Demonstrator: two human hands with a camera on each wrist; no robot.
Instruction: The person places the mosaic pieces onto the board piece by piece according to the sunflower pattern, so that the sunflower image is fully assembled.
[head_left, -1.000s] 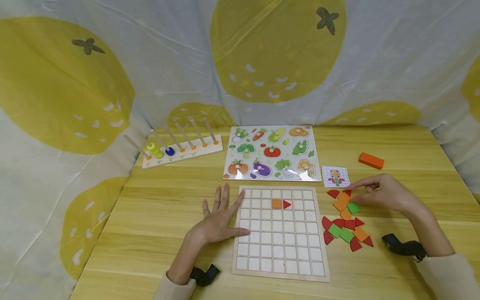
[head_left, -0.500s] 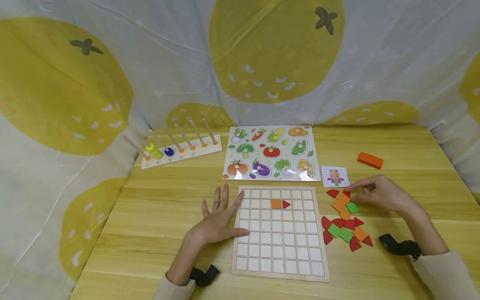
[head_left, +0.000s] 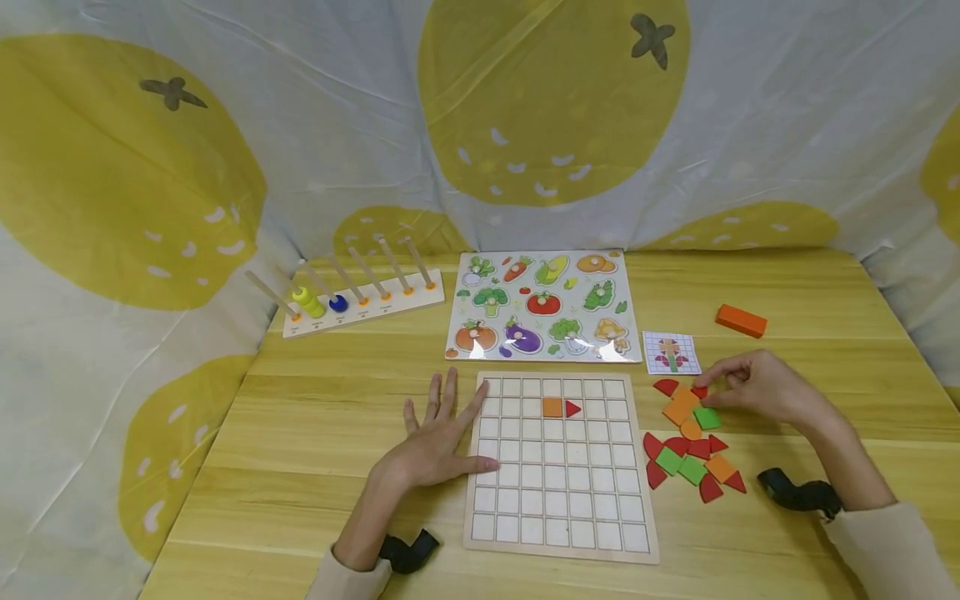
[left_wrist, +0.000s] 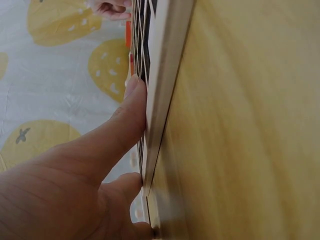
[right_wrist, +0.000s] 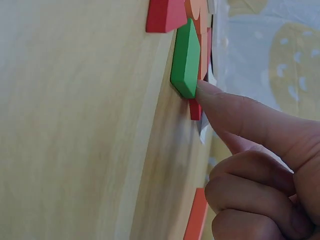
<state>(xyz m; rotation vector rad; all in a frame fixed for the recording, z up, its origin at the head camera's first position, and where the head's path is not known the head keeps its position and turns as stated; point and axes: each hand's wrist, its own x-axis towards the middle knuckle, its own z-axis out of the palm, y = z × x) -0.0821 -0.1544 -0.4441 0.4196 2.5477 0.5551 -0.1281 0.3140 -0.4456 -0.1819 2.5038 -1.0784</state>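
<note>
Your left hand (head_left: 429,450) lies spread on the grid board (head_left: 558,502); your right hand (head_left: 772,387) has a red piece (head_left: 700,392) at its fingertips, pinch unclear, its thumb close enough to nudge the green tile (head_left: 707,418) askew.

- Left hand (left_wrist: 60,180): thumb resting on the edge of the board (left_wrist: 167,55)
- Table (left_wrist: 250,120): wooden, under the board
- Right hand (left_wrist: 111,9): partly visible, top
- Cloth (left_wrist: 45,95): white, yellow-printed, behind
</note>
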